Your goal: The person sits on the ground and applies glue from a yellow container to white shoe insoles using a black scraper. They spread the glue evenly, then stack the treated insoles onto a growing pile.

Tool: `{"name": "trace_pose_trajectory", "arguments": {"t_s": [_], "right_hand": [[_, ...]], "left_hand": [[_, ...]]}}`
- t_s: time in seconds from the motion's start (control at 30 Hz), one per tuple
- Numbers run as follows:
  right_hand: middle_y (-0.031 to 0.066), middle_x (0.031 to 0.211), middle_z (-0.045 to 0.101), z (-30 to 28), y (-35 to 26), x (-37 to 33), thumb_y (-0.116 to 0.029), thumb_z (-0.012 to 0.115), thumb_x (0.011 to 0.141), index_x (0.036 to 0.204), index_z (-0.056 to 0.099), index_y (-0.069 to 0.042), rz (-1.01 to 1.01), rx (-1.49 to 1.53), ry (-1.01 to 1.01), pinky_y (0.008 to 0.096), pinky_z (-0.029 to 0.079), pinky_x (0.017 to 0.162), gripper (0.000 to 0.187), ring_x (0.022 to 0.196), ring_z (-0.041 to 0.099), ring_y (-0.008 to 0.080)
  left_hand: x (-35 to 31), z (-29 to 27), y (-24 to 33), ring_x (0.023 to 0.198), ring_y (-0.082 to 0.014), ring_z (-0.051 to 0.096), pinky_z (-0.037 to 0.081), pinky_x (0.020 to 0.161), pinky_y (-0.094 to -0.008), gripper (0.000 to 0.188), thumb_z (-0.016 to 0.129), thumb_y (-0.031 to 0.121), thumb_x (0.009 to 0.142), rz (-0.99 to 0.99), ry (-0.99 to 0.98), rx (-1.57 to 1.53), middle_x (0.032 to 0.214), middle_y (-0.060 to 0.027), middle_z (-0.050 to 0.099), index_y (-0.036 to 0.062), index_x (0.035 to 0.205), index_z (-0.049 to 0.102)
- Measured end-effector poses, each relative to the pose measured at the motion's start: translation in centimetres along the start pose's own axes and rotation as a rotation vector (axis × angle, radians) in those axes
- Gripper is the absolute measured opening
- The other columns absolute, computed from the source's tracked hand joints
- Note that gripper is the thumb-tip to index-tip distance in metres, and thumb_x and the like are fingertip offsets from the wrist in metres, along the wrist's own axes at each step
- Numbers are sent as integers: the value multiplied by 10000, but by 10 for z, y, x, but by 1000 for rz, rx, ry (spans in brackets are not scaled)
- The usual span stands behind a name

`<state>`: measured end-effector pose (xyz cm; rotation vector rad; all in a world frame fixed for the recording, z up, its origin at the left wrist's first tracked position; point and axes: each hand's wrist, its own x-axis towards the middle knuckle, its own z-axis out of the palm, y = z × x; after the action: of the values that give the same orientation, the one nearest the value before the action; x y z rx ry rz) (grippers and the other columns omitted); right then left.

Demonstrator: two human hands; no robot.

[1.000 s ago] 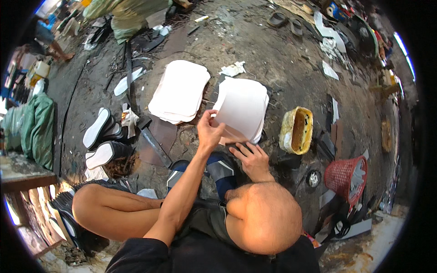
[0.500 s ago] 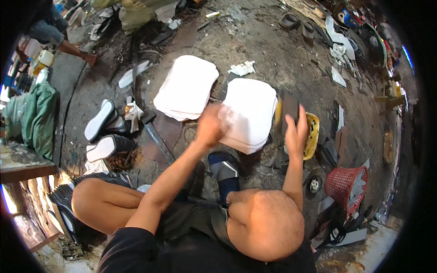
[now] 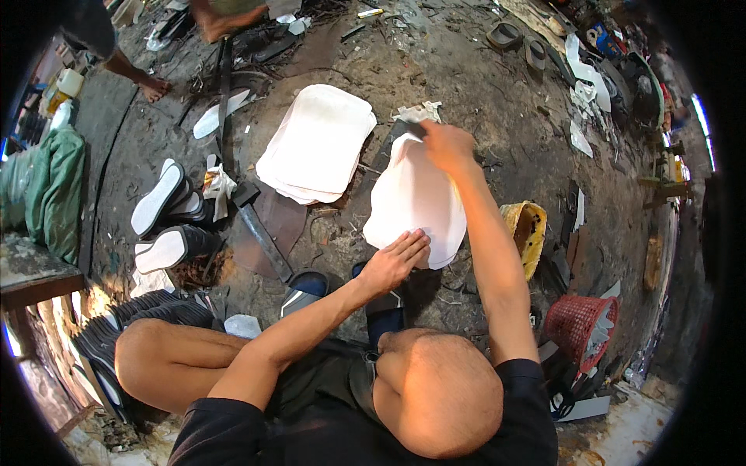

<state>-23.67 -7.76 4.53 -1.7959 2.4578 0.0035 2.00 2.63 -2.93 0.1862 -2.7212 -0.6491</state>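
My left hand lies with its fingers stretched out on the near edge of a stack of white shaped sheets. At the far end of this stack, my right hand is closed around a dark block-like tool, slightly blurred, its working face hidden. The top sheet's far left edge looks bent or lifted there. Left of it lies a second stack of white sheets with rounded corners. A yellow tub with dark spots stands beside my right forearm.
A hammer lies left of my feet, near white-soled footwear. A red basket stands at the right. Scraps litter the dirt floor. Another person's bare foot is at the far left, another bare foot at the top.
My right hand has moved from beside the yellow tub to the far end of the right stack, with the dark tool. My left hand has shifted onto the stack's near edge.
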Motion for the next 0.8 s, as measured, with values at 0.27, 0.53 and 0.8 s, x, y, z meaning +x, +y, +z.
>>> {"name": "trace_pose_trajectory", "arguments": {"t_s": [0.27,0.53,0.8], "right_hand": [[86,833,731,5,-95,-94,-174,602,857,1145,715,-278,-712,315,-30,427,580,729,326,783,714,281],[27,1076,751,-12,-31,-57,-294,657,900,1191,714,-241,-124,344,-138,424,555,825,301,939,711,304],[77,1052,745,-21,-27,-55,-255,623,937,1217,709,-261,-94,497,-29,407,578,773,294,858,732,269]], "left_hand": [[-5,-5,-19,1426,-244,422,319,1210,-406,578,564,128,863,-230,-183,-229,1508,-100,477,63,1434,497],[7,-9,-8,1431,-272,411,337,1197,-412,581,577,132,856,19,-70,137,1505,-136,469,45,1424,499],[7,-3,-29,1462,-263,363,309,1213,-406,606,551,58,865,83,-32,87,1544,-135,423,53,1463,451]]}}
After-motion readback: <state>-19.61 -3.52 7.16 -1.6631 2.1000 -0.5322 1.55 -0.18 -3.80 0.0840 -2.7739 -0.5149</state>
